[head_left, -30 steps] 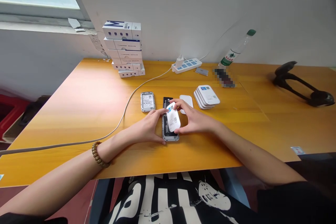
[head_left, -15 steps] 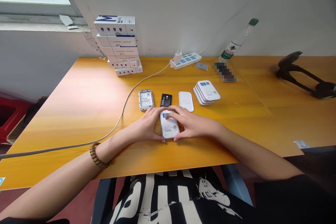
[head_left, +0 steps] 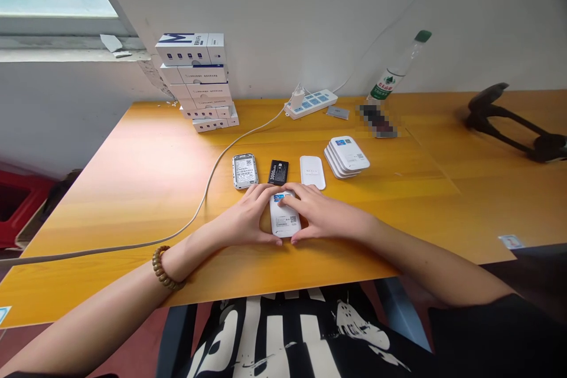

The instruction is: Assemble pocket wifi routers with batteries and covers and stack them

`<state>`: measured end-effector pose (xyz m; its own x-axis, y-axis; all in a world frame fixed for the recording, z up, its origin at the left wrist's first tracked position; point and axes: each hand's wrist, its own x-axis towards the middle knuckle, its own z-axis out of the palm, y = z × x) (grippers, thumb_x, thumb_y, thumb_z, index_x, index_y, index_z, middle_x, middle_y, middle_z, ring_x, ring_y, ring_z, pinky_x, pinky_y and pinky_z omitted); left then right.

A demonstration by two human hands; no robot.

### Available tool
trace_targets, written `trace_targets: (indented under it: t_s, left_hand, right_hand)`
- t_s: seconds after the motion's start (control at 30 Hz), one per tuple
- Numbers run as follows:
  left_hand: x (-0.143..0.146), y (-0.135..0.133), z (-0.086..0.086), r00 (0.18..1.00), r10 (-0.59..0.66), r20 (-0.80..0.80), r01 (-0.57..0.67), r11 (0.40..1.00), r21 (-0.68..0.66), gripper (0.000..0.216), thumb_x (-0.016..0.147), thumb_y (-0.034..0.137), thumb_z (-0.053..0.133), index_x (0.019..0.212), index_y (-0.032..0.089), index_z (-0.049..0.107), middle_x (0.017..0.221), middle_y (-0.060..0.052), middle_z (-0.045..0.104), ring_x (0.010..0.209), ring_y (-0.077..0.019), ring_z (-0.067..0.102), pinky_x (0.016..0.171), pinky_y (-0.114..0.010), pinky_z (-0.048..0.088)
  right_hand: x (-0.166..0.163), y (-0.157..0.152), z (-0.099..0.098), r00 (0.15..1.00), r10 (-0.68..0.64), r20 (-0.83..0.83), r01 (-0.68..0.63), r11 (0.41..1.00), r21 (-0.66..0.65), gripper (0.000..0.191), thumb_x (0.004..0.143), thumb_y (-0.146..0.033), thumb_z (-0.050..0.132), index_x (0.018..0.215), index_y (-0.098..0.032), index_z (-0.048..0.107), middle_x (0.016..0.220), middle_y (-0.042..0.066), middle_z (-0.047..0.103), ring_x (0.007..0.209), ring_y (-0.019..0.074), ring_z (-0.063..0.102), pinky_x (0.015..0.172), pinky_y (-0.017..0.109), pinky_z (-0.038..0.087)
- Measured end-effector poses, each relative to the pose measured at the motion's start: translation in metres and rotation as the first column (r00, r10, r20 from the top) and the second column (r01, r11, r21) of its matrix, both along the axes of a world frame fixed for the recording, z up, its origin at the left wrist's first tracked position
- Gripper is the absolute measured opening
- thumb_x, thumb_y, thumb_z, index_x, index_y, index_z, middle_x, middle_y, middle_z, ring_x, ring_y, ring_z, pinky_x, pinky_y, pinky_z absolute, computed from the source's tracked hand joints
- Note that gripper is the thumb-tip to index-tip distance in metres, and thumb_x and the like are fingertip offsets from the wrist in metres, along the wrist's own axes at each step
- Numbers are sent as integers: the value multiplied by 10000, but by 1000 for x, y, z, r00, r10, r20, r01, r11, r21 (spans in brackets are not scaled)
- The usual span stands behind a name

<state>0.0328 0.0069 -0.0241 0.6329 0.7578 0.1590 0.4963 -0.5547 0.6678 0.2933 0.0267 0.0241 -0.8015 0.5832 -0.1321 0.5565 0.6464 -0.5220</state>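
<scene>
A small white device (head_left: 284, 221) with its white back cover on lies flat on the orange table (head_left: 133, 189) in front of me. My left hand (head_left: 247, 217) grips its left edge, fingers curled round it. From the right, my right hand (head_left: 319, 213) presses its fingers onto the cover and holds the right edge. Just beyond the hands lie an open device (head_left: 244, 170) showing its label, a black battery (head_left: 279, 172) and a loose white cover (head_left: 312, 172).
A pile of white devices (head_left: 347, 156) sits to the right of the loose cover. Stacked white boxes (head_left: 197, 80) stand at the back left. A power strip (head_left: 310, 103) with a white cable (head_left: 208, 186), a bottle (head_left: 396, 71) and a black stand (head_left: 509, 121) lie further back.
The white cover, held tilted above the open device a second ago, now lies flat on it. Both hands have closed in around the device and press on it.
</scene>
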Motion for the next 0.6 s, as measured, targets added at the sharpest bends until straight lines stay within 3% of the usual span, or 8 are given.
trace_targets:
  t_s: [0.13, 0.23, 0.3, 0.4, 0.47, 0.6]
  left_hand:
    - [4, -1, 0, 999, 38, 4, -38, 999, 28, 1031, 689, 491, 956, 1525, 248, 404, 1489, -177, 548, 1377, -413, 536, 1130, -647, 509]
    - [6, -3, 1, 1000, 19, 19, -22, 988, 151, 984, 648, 400, 968, 1452, 241, 422, 1471, -186, 543, 1333, -416, 550, 1088, -650, 532]
    - [6, -5, 2, 999, -18, 32, 9, 966, 258, 919, 667, 364, 952, 1410, 238, 426, 1480, -202, 523, 1309, -416, 552, 1069, -659, 536]
    - [5, -8, 2, 998, -59, 37, 41, 922, 386, 816, 733, 343, 912, 1381, 249, 423, 1510, -223, 488, 1305, -423, 543, 1050, -677, 535]
    - [5, -9, 3, 998, -54, 34, 35, 905, 425, 751, 787, 327, 880, 1375, 266, 417, 1540, -223, 461, 1331, -423, 522, 1052, -676, 532]
    - [3, -11, 8, 993, -83, 87, 49, 939, 341, 789, 844, 380, 859, 1451, 300, 362, 1609, -210, 385, 1431, -405, 470, 1107, -629, 520]
  right_hand:
    - [1, 8, 1, 997, -31, -71, 24, 995, -92, 650, 888, -603, 800, 1380, -233, 592, 1531, 169, 527, 1380, 394, 544, 1130, 562, 484]
    - [0, 16, 1, 950, -255, -180, 225, 959, -172, 430, 1050, -525, 587, 1347, -213, 582, 1389, 153, 651, 1226, 311, 651, 1056, 481, 522]
    - [-2, 20, 1, 909, -372, -190, 322, 914, -246, 313, 1087, -462, 508, 1194, -199, 639, 1158, 122, 734, 1029, 269, 701, 928, 423, 552]
    - [-5, 23, -2, 910, -372, -181, 259, 854, -451, 355, 1075, -503, 510, 947, -197, 636, 832, 49, 700, 771, 221, 678, 728, 349, 533]
    - [-5, 24, -4, 898, -371, -239, 207, 833, -513, 391, 1059, -544, 528, 899, -198, 617, 762, 19, 649, 706, 198, 644, 668, 321, 500]
    - [-4, 20, -4, 860, -356, -364, 203, 895, -397, 374, 1043, -537, 555, 928, -194, 651, 743, 0, 609, 666, 166, 558, 611, 291, 424]
